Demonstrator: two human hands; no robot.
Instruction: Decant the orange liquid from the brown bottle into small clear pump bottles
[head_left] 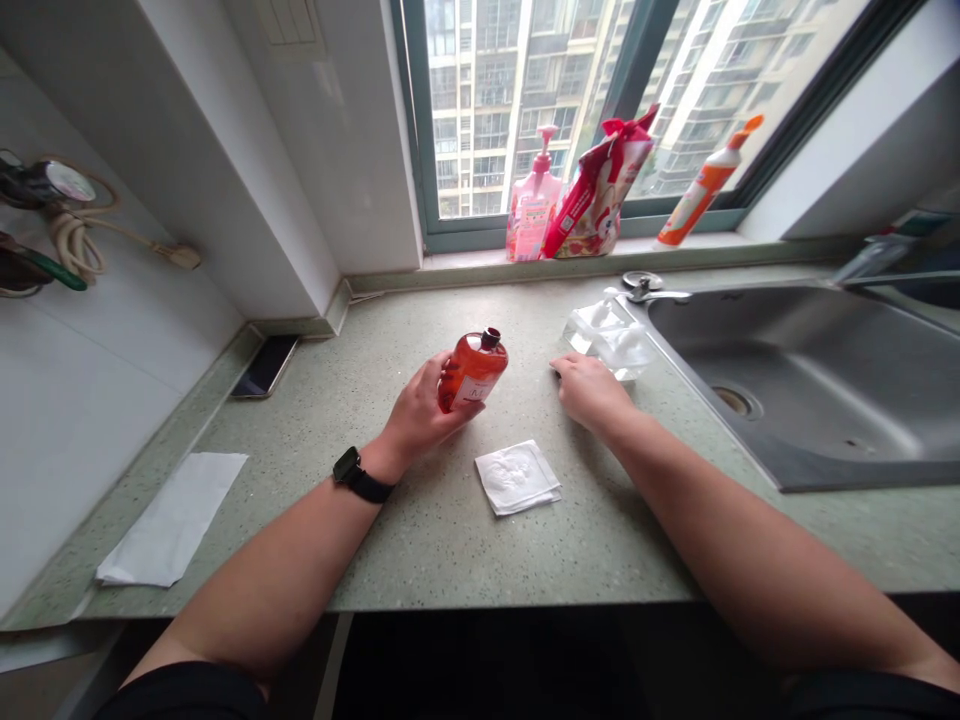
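My left hand (426,410) is wrapped round an orange-red see-through bottle (478,362) with a white label. The bottle tilts slightly, and its dark neck has no cap on it. To its right, my right hand (590,390) is closed low over the counter. A small dark thing shows at its fingertips, mostly hidden. Just behind the right hand lie clear, see-through containers (611,335), whose exact kind I cannot make out. A folded white tissue (517,477) rests on the counter between my forearms, touched by neither hand.
The speckled counter (420,560) meets a steel sink (810,380) on the right. On the windowsill stand a pink pump bottle (534,210), a red-and-white pouch (600,200) and an orange-and-white bottle (701,195). A phone (265,367) and white paper (176,520) lie left.
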